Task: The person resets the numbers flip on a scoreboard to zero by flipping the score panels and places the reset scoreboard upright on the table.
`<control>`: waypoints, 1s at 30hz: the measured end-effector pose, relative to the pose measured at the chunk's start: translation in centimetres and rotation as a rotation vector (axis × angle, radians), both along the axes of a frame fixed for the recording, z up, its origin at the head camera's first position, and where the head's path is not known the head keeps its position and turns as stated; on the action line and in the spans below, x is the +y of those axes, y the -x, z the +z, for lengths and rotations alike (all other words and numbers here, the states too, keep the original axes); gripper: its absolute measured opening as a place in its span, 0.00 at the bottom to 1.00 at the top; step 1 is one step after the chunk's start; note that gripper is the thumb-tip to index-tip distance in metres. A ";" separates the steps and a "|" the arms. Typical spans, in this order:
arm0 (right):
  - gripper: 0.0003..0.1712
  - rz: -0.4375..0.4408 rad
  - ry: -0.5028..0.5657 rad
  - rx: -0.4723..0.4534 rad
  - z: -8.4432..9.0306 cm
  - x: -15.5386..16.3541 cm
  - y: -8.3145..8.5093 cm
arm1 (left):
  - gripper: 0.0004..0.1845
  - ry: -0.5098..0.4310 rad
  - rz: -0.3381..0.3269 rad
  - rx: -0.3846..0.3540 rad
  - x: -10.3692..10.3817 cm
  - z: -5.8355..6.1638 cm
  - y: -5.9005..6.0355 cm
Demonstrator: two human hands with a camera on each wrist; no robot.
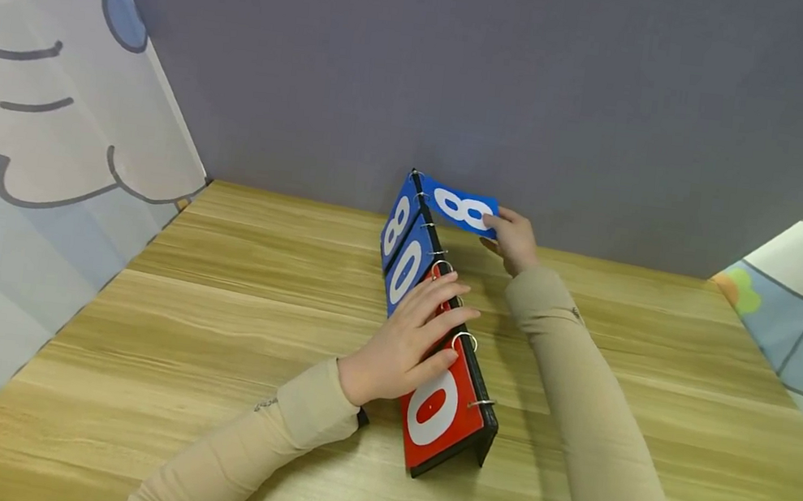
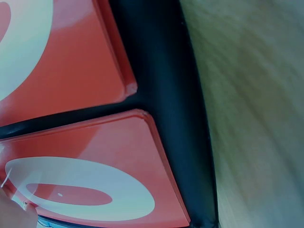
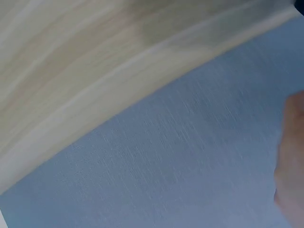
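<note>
A tabletop flip scoreboard (image 1: 481, 402) stands like a tent on the wooden table, its number cards hung on metal rings along the top ridge. Blue cards fill its far half and red cards its near half. My right hand (image 1: 516, 242) pinches the free end of a blue number card (image 1: 461, 208) showing an 8, which is swung over to the right of the ridge. Across the red half lies my left hand (image 1: 406, 349), its fingers reaching over the ridge. Beneath it, the left wrist view shows a red card (image 2: 161, 199) with a white 0.
A grey panel (image 1: 464, 69) rises along the table's far edge. Cartoon-printed cloth (image 1: 54, 132) hangs at the left, with more printed cloth (image 1: 798, 325) at the right. Wooden tabletop (image 1: 257, 292) extends on both sides of the scoreboard.
</note>
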State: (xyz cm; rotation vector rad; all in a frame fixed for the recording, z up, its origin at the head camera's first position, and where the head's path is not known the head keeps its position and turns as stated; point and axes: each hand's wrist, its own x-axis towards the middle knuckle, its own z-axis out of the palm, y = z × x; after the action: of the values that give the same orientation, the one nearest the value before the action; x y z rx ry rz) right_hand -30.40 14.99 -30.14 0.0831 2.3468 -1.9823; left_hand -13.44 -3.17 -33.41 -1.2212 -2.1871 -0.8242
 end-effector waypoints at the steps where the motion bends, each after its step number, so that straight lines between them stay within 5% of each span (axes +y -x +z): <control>1: 0.28 0.000 0.038 0.007 0.3 0.2 -0.1 | 0.32 0.000 0.000 -0.001 0.0 0.0 0.0; 8: 0.29 -0.052 0.225 0.092 3.2 0.7 -0.8 | 0.32 0.005 0.002 -0.015 0.0 0.1 -0.1; 14: 0.32 -0.021 0.235 0.252 5.1 -0.2 -1.4 | 0.31 0.000 -0.001 -0.019 0.0 0.0 0.0; 22: 0.46 0.176 0.159 0.428 5.2 -2.3 -2.0 | 0.32 -0.002 0.005 -0.008 0.0 -0.1 0.0; 26: 0.42 0.247 0.064 0.452 4.8 -2.8 -2.1 | 0.32 -0.007 0.008 0.017 0.1 -0.2 0.0; 30: 0.33 0.307 -0.138 0.432 4.5 -3.5 -2.3 | 0.31 -0.008 0.010 0.033 0.1 -0.1 0.1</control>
State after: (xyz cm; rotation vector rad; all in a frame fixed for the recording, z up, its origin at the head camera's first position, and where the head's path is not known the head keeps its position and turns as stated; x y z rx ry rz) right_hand -28.11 11.46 -25.62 -0.7223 2.5368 -1.8280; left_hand -13.51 -3.06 -33.51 -1.2104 -2.1600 -0.8027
